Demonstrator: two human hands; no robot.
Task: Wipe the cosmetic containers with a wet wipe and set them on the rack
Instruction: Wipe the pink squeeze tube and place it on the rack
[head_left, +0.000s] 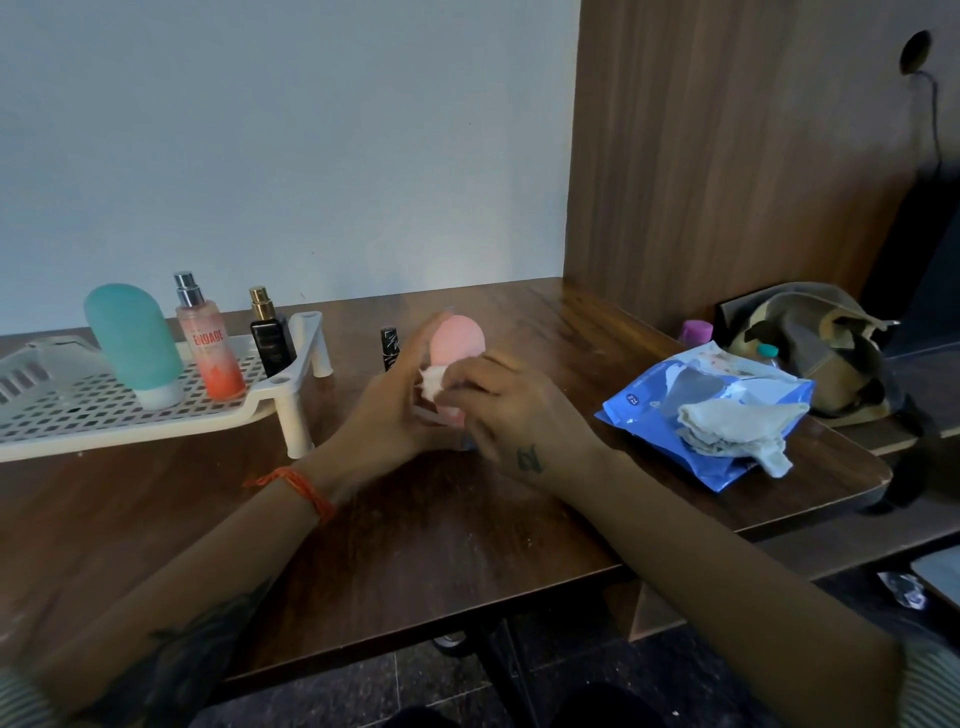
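Mid-wipe: left hand (395, 410) holding pink container (457, 347), right hand (511, 421) pinching wet wipe (432, 383) against it; next, likely onto rack (78, 415)

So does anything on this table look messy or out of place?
Mainly the wipes: the blue pack lies torn open near the table's right edge, with a crumpled wad of wipes spilling over it. The bottles on the rack stand upright; nothing looks spilled.
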